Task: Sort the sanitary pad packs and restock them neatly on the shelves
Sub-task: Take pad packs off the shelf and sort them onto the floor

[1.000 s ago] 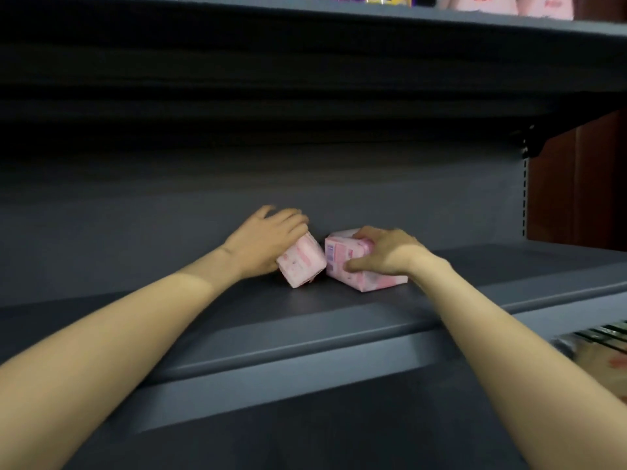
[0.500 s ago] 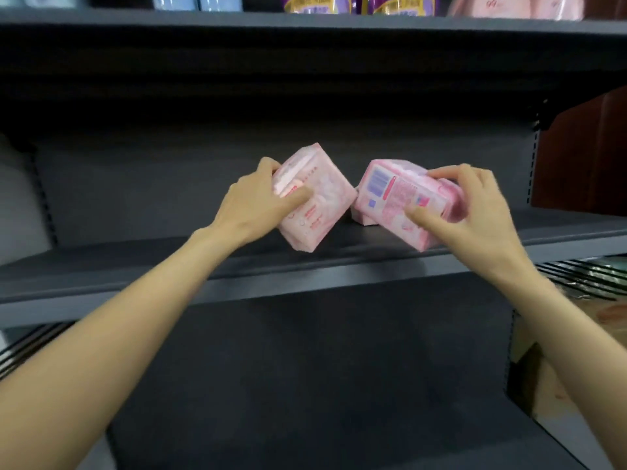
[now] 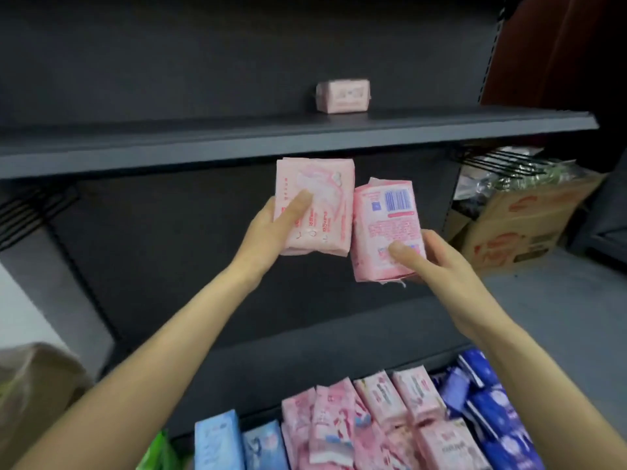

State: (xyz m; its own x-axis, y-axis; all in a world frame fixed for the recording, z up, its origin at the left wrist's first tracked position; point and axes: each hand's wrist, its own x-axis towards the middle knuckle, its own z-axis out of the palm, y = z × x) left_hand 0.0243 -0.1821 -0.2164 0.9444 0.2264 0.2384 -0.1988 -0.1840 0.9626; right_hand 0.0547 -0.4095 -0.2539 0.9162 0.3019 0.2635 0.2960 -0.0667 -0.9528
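Our left hand (image 3: 268, 228) grips a pale pink pack (image 3: 314, 206), thumb pressed flat across its printed face and the fingers hidden behind it. Our right hand (image 3: 437, 259) grips a second pink pack (image 3: 386, 228) from below and behind, thumb on its lower front, with the barcode side turned towards us. Both packs are held upright in the air in front of the dark back panel, their near edges just beside each other, perhaps touching; we cannot tell which. Holding them side by side like this looks like a way to compare the two faces and judge which group each belongs to.

Above the hands, a single pink pack (image 3: 342, 96) lies alone towards the back of the grey shelf (image 3: 135, 147). Below, a row of packs stands on edge along the bottom of the view, light blue ones (image 3: 217, 442) on the left, pink ones (image 3: 369, 415) in the middle, dark blue ones (image 3: 488, 408) on the right, so the colours are already grouped. A cardboard box (image 3: 515, 228) sits on the floor to the right.

The print on every pack is too blurred to read, the lower row is cut off by the frame edge, and a green item at the bottom left shows only a corner.
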